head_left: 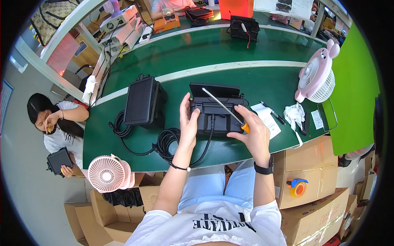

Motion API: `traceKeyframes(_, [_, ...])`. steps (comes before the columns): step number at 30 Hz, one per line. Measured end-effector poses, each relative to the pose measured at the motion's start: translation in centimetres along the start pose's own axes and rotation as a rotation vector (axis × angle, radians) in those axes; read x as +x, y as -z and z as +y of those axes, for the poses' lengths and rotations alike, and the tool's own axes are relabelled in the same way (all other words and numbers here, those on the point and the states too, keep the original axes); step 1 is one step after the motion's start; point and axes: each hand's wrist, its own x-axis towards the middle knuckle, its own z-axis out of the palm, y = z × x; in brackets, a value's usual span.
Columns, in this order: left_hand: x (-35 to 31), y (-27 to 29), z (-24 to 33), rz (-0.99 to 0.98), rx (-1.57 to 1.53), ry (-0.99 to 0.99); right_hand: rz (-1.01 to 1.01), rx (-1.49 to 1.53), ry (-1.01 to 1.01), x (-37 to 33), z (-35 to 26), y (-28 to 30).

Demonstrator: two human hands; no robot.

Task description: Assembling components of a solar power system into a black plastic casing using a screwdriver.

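In front of me on the green bench is a black box-shaped device (221,123) with a dark flat panel (219,90) tilted up along its far side. My left hand (189,121) grips the device's left side, thumb on its near upper edge. At the right side is my right hand (255,135), with a screwdriver (221,103) held in it. The screwdriver's orange handle sits by the thumb, and its shaft slants up and left over the device. Fingertips of this hand touch the device's right corner. From the device's front a black cable (211,139) runs down to a coil (169,141).
A second black device (141,100) stands left. Two pink fans (107,174), (318,76) flank me. To the right lie a pen (273,113), paper slip (269,123) and crumpled tissue (294,115). Cardboard boxes (308,168) stand below. A co-worker (61,131) holds another black device at left.
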Motion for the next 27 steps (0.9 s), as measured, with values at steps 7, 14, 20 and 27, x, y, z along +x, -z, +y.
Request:
traceKeyframes(7, [-0.2,0.0,-0.1,0.021,0.024,-0.038,-0.081,-0.109,-0.078,-1.0,0.8,-0.6])
traceKeyframes(14, [-1.7,-0.4,-0.1,0.096,0.095,0.000,0.115,0.273,-0.237,-4.7,2.6,-0.5])
traceKeyframes(20, [-2.3,-0.6,4.1,0.042,0.844,-0.543,-0.071,0.564,-0.461,-12.4,1.4,1.4])
traceKeyframes(27, [1.4,-3.0,4.7,-0.506,1.273,-0.617,-0.201,0.780,-0.484,-13.7,-1.7,4.0])
